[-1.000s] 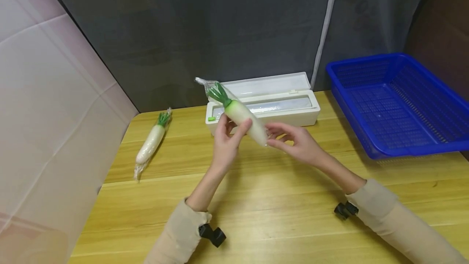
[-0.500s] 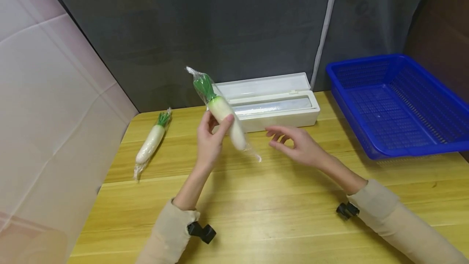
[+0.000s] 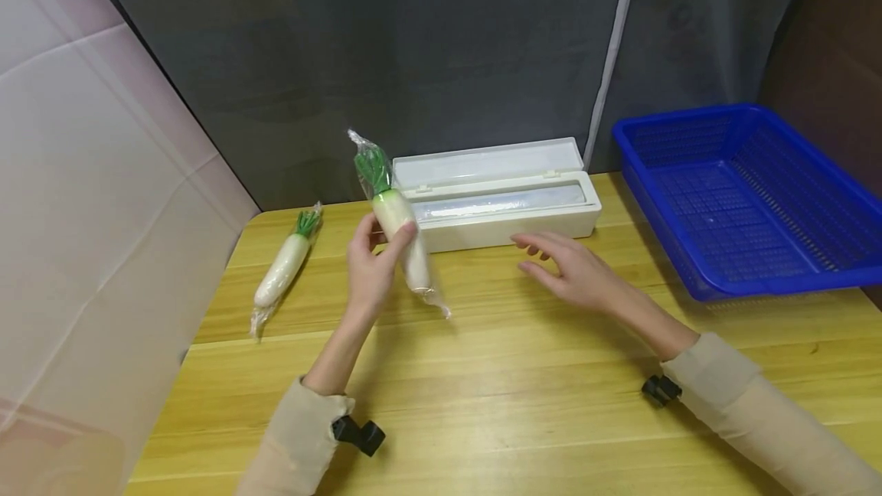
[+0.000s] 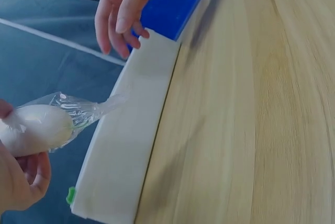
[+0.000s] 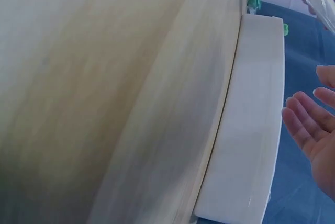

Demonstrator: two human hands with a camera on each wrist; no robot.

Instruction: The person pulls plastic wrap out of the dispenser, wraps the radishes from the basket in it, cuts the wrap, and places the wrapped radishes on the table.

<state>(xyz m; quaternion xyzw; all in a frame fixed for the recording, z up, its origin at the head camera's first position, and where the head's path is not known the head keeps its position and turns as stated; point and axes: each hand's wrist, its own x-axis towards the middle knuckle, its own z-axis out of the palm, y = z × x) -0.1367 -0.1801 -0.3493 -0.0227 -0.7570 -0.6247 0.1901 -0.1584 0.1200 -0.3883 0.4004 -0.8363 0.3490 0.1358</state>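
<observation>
A white radish (image 3: 398, 214) with green tops, wrapped in clear film twisted at both ends, is held above the table by my left hand (image 3: 372, 262), thumb in front and fingers behind. In the left wrist view the radish's lower end (image 4: 44, 127) shows, its twisted film pointing toward the box. My right hand (image 3: 568, 270) hovers apart from it, holding nothing, fingers loosely bent, in front of the white cling film box (image 3: 510, 228). That box's lid stands up and a roll of film (image 3: 503, 201) lies inside. Another wrapped radish (image 3: 285, 266) lies on the table at the left.
A blue plastic basket (image 3: 710, 282) stands at the right of the wooden table (image 3: 496, 404). Behind the box rises a dark grey cloth wall (image 3: 386, 44); a pale panel (image 3: 103, 197) borders the left side.
My left hand has carried the wrapped radish left, away from my right hand, and turned it more upright. My right hand has let go of the lower end and drifted slightly right.
</observation>
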